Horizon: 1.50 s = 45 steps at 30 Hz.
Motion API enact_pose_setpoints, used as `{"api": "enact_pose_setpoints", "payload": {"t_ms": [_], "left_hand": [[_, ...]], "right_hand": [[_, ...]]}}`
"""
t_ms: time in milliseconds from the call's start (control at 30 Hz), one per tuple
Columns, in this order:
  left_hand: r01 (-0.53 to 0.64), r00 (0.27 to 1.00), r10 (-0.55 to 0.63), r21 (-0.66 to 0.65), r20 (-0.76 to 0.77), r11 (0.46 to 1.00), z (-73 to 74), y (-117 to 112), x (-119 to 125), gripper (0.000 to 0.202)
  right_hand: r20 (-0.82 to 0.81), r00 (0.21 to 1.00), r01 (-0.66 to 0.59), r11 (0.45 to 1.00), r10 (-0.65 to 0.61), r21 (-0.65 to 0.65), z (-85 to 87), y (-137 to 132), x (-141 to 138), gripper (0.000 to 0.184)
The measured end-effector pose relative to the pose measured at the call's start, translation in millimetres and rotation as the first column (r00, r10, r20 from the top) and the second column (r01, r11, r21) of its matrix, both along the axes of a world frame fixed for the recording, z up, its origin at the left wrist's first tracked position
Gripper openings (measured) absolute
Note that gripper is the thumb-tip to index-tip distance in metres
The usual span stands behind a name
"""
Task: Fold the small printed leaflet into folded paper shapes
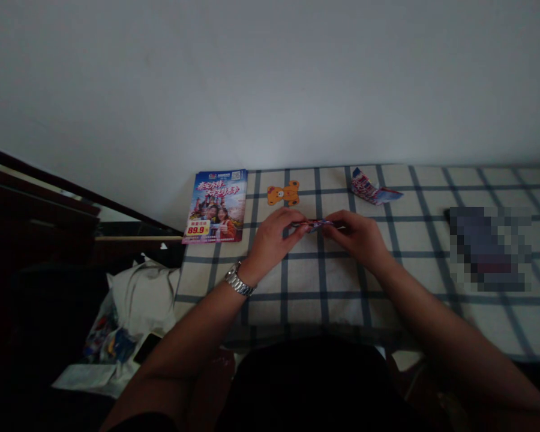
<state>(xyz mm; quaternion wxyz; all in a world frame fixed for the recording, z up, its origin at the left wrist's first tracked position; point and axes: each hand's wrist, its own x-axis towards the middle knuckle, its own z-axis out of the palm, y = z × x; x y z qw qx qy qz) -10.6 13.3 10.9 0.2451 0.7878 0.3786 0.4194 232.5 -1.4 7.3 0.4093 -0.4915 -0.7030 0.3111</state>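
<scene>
left hand point(279, 233) and right hand point(354, 234): both pinching printed paper point(317, 224) between them, over checked cloth point(342, 279) | i judge it could tear or skew | likely cause: uneven pull

Red-blue paper point(318, 224), orange bear point(283, 194), blue-checked white cloth point(303, 273)

A pale, greyish wall point(297, 84) spans the background, faintly smudged. Right against it runs a surface point(416, 264) checked in off-white and slate blue. At left, a dark rail point(72, 187) slants down past what seems to be reddish-brown wooden furniture point(31, 240). The light is dim, with deep shadow lower left.
</scene>
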Motion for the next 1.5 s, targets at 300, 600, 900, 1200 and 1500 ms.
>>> {"api": "enact_pose_setpoints", "payload": {"t_ms": [300,600,900,1200,1500], "left_hand": [[0.032,0.997,-0.029,0.036,-0.065,0.999,3.1,1.3,-5.3,0.01],[0.093,0.98,-0.098,-0.037,-0.174,0.995,1.8,5.7,-9.3,0.024],[0.183,0.912,-0.173,-0.009,-0.373,0.983,-3.3,6.2,-12.5,0.032],[0.197,0.893,-0.18,-0.002,-0.412,0.98,-2.1,5.5,-12.4,0.031],[0.172,0.903,-0.128,0.071,-0.409,0.983,-6.3,11.1,-15.0,0.025]], "right_hand": [[0.051,0.997,-0.068,0.996,0.066,0.05,0.2,1.2,0.8,0.016],[0.105,0.979,-0.184,0.978,0.174,0.094,1.5,6.3,2.7,0.02],[0.29,0.919,-0.32,0.936,0.268,0.148,-2.4,9.9,11.2,0.025],[0.45,0.85,-0.398,0.894,0.274,0.206,-4.9,12.0,16.1,0.03],[0.479,0.842,-0.38,0.903,0.248,0.202,-7.1,10.4,16.7,0.039]]}}
